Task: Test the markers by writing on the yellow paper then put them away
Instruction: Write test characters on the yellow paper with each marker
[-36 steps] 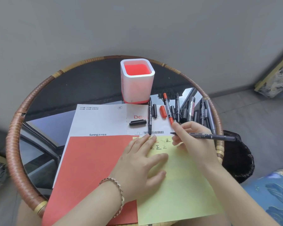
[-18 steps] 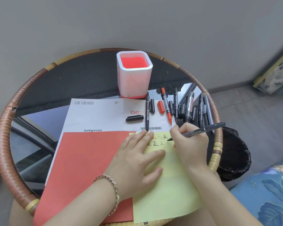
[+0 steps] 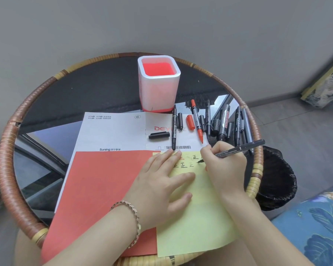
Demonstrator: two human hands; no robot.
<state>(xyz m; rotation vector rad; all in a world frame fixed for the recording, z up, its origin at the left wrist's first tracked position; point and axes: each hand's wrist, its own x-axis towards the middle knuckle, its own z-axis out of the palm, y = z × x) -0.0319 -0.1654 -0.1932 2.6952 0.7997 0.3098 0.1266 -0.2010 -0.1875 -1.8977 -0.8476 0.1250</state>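
A yellow paper (image 3: pixel 198 223) lies at the table's near right, with several written characters near its top edge. My right hand (image 3: pixel 225 166) grips a black marker (image 3: pixel 238 149), its tip touching the yellow paper just right of the characters. My left hand (image 3: pixel 161 187) lies flat on the paper's left part, fingers spread, holding it down. Several uncapped markers lie beyond the paper: a black one (image 3: pixel 174 127), a red one (image 3: pixel 197 121) and a cluster of black ones (image 3: pixel 225 121). Loose caps lie among them, one black (image 3: pixel 159 135), one red (image 3: pixel 190 121).
A white square pen cup with a red inside (image 3: pixel 159 83) stands at the table's back middle. A white and red printed sheet (image 3: pixel 104 169) lies under the yellow paper. The round glass table has a woven rim (image 3: pixel 8 143). A black bin (image 3: pixel 277 177) stands right of the table.
My right hand turned the marker from lying level above the paper to a writing angle and lowered its tip onto the yellow paper. The left hand stayed flat on the paper.
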